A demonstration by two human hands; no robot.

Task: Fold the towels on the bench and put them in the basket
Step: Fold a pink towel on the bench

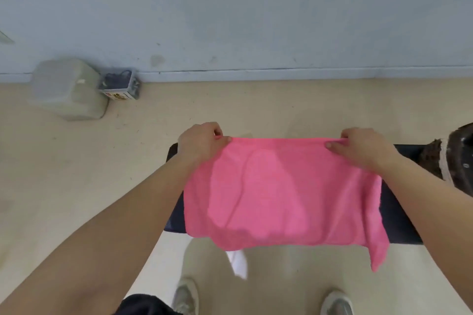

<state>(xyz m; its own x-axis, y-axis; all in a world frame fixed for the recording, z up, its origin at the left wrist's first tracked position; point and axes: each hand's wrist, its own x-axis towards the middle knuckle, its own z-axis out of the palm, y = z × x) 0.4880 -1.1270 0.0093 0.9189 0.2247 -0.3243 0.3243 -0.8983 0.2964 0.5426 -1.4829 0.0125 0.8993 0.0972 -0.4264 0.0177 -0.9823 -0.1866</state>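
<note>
Both hands — left hand (pixel 198 142), right hand (pixel 358 147) — pinch the far corners of the pink towel (pixel 279 194) draped over the bench (pixel 399 220); the basket (pixel 458 156) is probably at right — edges should meet squarely
</note>
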